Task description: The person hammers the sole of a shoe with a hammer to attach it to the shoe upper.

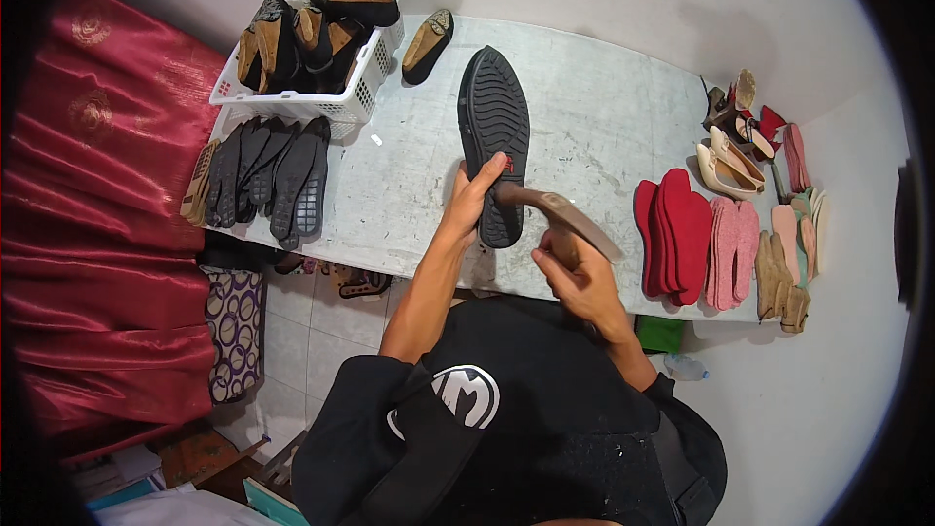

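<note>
A big grey desk with scratches stands by a white wall. A shiny red cloth hangs on the left side.

On the far left corner of the desk sits a white plastic basket full of black and brown flat shoes. One more black and brown flat shoe lies just beside the basket. In front of the basket lies a row of flat black rubber soles, side by side.

On the right part of the desk lies a stack of dark red felt insoles. Next to it lie pink insoles, then tan ones near the edge. Behind them stand some cream pointed shoes.

In the middle of the desk is a long black shoe with its bumpy sole facing up. The left hand grips its near end, thumb on one side and fingers on the sole. The shoe points away from the person.

The right hand is closed tight around the handle of a small hammer with a brown wooden handle. The hammer head touches the near end of the black shoe, just by the left hand.
</note>
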The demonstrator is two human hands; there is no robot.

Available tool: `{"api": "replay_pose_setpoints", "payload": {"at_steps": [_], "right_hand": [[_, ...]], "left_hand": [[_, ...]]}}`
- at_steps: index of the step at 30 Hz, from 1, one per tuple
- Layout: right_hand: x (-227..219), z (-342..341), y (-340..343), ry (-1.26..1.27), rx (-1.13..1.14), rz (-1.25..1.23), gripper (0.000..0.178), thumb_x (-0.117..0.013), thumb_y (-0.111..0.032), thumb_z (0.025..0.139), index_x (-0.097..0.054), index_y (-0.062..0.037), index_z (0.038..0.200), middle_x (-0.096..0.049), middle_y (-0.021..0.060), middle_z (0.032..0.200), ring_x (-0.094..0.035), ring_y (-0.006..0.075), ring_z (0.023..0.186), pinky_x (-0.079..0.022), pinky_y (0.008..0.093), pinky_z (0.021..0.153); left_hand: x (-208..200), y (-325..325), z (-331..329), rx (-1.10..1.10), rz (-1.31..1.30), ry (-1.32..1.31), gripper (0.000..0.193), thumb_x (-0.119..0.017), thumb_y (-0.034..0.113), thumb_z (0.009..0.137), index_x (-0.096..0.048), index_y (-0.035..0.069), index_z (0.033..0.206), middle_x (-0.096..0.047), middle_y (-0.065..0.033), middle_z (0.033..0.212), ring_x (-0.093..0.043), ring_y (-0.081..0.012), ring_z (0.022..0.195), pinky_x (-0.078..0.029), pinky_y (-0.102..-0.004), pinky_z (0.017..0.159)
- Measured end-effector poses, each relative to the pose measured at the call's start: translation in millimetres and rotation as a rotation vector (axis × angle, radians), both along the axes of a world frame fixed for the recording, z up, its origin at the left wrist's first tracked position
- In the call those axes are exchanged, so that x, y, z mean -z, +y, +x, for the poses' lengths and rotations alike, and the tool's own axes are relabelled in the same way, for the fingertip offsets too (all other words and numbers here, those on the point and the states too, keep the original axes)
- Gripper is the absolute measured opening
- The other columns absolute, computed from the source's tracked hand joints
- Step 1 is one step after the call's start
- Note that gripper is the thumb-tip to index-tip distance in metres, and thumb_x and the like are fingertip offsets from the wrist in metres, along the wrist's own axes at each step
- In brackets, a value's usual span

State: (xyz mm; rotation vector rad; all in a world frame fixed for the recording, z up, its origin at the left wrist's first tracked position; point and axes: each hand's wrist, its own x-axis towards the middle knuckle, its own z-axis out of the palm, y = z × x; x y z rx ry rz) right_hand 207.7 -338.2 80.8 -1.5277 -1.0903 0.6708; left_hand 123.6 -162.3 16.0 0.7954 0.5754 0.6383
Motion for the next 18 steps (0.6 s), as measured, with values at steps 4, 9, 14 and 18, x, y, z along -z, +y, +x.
{"api": "replay_pose_setpoints", "payload": {"at_steps": [4, 9, 14, 18], "right_hand": [[8, 1, -3, 0.094, -0.016, -0.053, 0.013, -0.065, -0.011, 0.087, -0.057, -0.0034, 0.094, -0.049, -0.0035, 0.06, -0.043, 0.0045, 0.046, -0.034, 0.0221, 0.043], [-6, 10, -2, 0.128, 0.091, -0.07, 0.01, -0.062, -0.007, 0.087, -0.053, -0.0026, 0.086, -0.048, -0.0024, 0.056, -0.044, 0.0051, 0.043, -0.034, 0.0221, 0.04], [18, 21, 4, 0.015, 0.072, -0.024, 0.01, -0.063, -0.008, 0.087, -0.054, -0.0041, 0.09, -0.047, -0.0033, 0.058, -0.043, 0.0043, 0.044, -0.034, 0.0221, 0.041], [19, 31, 5, -0.062, 0.025, -0.001, 0.01, -0.064, -0.008, 0.087, -0.055, -0.0044, 0.09, -0.048, -0.0038, 0.058, -0.044, 0.0038, 0.045, -0.033, 0.022, 0.041]], "left_hand": [[5, -4, -4, 0.012, 0.024, 0.038, 0.045, -0.066, 0.032, 0.089, -0.052, 0.0, 0.118, -0.06, -0.0066, 0.102, -0.06, -0.0113, 0.085, -0.052, -0.025, 0.069], [-1, -9, -12, 0.048, 0.057, 0.02, 0.04, -0.06, 0.034, 0.093, -0.055, 0.002, 0.116, -0.063, -0.0036, 0.094, -0.062, -0.0089, 0.078, -0.052, -0.0231, 0.066], [4, -13, -17, 0.075, 0.056, 0.048, 0.039, -0.063, 0.031, 0.091, -0.056, 0.002, 0.116, -0.063, -0.0037, 0.096, -0.061, -0.009, 0.079, -0.052, -0.0237, 0.068], [9, -20, -21, 0.092, -0.047, 0.071, 0.037, -0.065, 0.027, 0.089, -0.055, 0.002, 0.115, -0.061, -0.0036, 0.097, -0.061, -0.01, 0.079, -0.052, -0.0245, 0.071]]}}
